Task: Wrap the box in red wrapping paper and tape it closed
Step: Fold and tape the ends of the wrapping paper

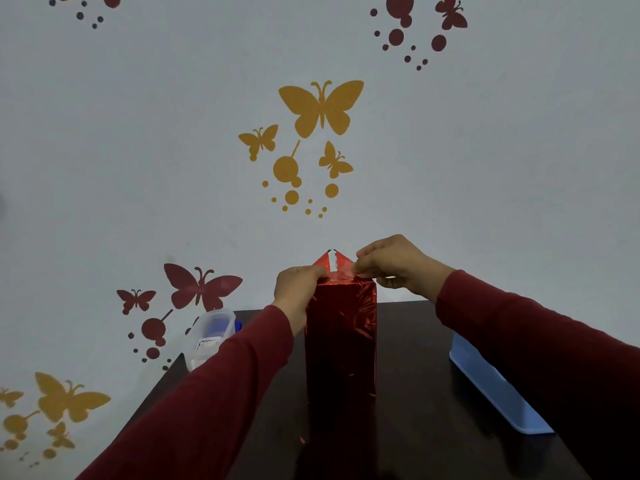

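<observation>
One box [341,344], covered in shiny red paper [333,260], is stood upright in the middle of the dark table [412,393]. The paper's top edge is pinched by the left hand [299,285] and the right hand [398,266]. One clear tub [210,336] is set at the left edge, one blue tray [495,393] at the right.

No legible text, brand, number or sign is found anywhere in view. The clear plastic container [211,336] at the left edge of the desk [412,393] carries a small white label [207,342] with a dark mark on it; that mark is too small and blurred to read as characters.
</observation>
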The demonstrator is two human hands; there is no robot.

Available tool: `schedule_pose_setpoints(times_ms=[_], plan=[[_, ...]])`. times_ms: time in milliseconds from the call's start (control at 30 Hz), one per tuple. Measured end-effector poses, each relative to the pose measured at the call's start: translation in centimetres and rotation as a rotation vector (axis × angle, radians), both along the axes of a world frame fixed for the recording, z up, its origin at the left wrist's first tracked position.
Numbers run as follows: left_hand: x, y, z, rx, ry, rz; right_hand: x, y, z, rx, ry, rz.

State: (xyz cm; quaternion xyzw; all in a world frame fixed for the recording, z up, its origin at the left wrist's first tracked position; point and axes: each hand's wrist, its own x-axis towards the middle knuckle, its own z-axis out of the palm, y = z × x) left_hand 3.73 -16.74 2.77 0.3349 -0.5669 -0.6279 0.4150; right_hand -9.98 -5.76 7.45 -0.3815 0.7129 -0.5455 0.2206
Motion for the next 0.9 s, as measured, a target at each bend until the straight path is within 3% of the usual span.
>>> schedule_pose_setpoints(times_ms=[367, 500, 600, 733, 900], plan=[[-0.4, -0.9, -0.9, -0.040, 0.014, -0.008, 1.2, -0.8, 0.9, 0.158, 0.311, -0.113], [-0.4, -1.2, -1.3, -0.069, 0.024, -0.018, 1.0, -1.7, 0.6, 0.163, 0.326, -0.150], [-0.3, -1.4, -1.5, -0.066, 0.041, -0.028, 0.2, -1.7, -0.4, 0.106, 0.163, -0.124], [-0.2, -1.6, -1.6, -0.079, 0.045, -0.044, 0.7, -1.0, -3.0, -0.008, -0.397, -0.006], [-0.2, -1.9, -1.8, -0.060, 0.056, -0.070, 0.8, -2.0, -3.9, -0.054, -0.306, -0.085]])
